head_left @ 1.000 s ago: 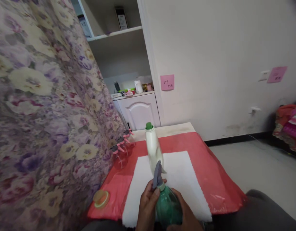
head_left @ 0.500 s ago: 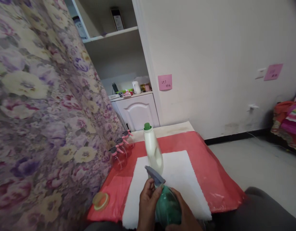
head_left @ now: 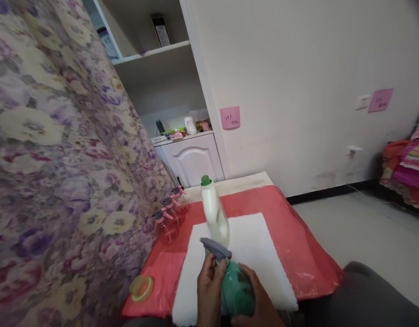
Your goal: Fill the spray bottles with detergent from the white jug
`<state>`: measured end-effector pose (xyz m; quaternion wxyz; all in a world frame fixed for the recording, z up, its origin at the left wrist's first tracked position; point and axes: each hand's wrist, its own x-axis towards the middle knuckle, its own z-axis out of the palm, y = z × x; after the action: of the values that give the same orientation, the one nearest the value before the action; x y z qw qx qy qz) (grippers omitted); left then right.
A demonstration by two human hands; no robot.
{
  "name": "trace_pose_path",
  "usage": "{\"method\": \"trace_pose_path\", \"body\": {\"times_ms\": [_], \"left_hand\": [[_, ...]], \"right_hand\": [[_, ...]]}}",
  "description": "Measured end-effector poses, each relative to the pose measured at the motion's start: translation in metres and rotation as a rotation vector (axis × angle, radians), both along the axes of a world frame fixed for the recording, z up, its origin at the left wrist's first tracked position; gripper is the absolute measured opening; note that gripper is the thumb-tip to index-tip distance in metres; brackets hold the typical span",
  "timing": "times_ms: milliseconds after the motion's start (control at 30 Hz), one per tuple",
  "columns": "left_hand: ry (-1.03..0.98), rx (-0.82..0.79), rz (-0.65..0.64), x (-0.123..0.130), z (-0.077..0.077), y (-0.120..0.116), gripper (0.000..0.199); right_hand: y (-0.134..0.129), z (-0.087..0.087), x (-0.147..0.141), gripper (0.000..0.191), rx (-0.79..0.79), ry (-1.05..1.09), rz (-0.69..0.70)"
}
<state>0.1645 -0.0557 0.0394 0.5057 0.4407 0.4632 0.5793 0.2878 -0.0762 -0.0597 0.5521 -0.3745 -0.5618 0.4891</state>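
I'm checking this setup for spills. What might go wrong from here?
The gray spray head is near the pale handled jug; a careless swing might topple it. The green spray bottle is rounded and could slip if the right hand loosens. The clear spray bottles stand by the floral curtain; a tug might tip one.
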Motion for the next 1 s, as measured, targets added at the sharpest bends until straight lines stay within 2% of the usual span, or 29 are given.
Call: {"method": "trace_pose_path", "body": {"times_ms": [100,200,300,367,467,533,600,667,767,833,900,1000], "left_hand": [[-0.033,-0.007,0.054,0.005,-0.001,-0.001,0.041],[-0.081,-0.021,0.055,0.006,0.005,-0.002,0.038],[-0.178,-0.014,0.045,0.004,0.013,-0.002,0.035],[-0.278,0.013,0.047,0.001,0.018,-0.001,0.035],[-0.377,0.038,0.029,-0.003,0.019,0.0,0.032],[-0.383,0.034,0.024,-0.005,0.017,-0.001,0.029],[-0.361,0.038,0.043,-0.006,0.014,-0.001,0.03],[-0.335,0.044,0.079,-0.008,0.012,-0.001,0.033],[-0.337,0.033,0.121,-0.01,0.01,0.001,0.039],[-0.362,0.029,0.132,-0.011,0.01,0.003,0.039],[-0.388,0.04,0.14,-0.012,0.011,0.004,0.037],[-0.402,0.045,0.146,-0.013,0.011,0.004,0.034]], "right_hand": [[0.0,-0.005,-0.002,0.111,-0.001,0.013,-0.03],[0.0,0.003,-0.001,0.113,-0.006,0.158,0.059],[-0.001,0.014,0.001,0.1,-0.075,0.389,0.204],[-0.003,0.016,0.004,0.087,-0.197,0.516,0.342],[-0.007,0.011,0.006,0.081,-0.419,0.584,0.575],[-0.008,0.005,0.004,0.08,-0.485,0.614,0.653],[-0.007,0.0,0.0,0.075,-0.441,0.69,0.589],[-0.003,-0.004,-0.005,0.073,-0.312,0.729,0.397],[0.002,-0.009,-0.01,0.082,-0.105,0.626,0.117],[0.003,-0.013,-0.012,0.091,-0.052,0.583,0.044],[0.002,-0.014,-0.013,0.091,-0.119,0.641,0.08],[-0.001,-0.011,-0.013,0.075,-0.402,0.814,0.375]]}}
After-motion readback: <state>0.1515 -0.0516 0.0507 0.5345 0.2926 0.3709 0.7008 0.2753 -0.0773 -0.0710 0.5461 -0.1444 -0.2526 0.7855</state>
